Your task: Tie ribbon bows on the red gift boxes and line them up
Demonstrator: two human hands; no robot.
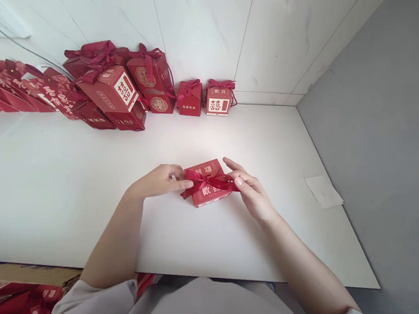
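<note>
A small red gift box (207, 195) with white characters lies on the white table (85, 191) in front of me. A dark red ribbon bow (208, 181) runs across its top. My left hand (159, 180) pinches the left loop of the bow with closed fingers. My right hand (250, 188) pinches the right end of the ribbon, its other fingers curled beside the box.
Several finished red gift boxes with bows (121, 86) are piled at the back left against the marble wall, two small ones (218, 100) standing apart. A white paper slip (324, 190) lies near the table's right edge. More red boxes (6, 296) sit below the table's front left.
</note>
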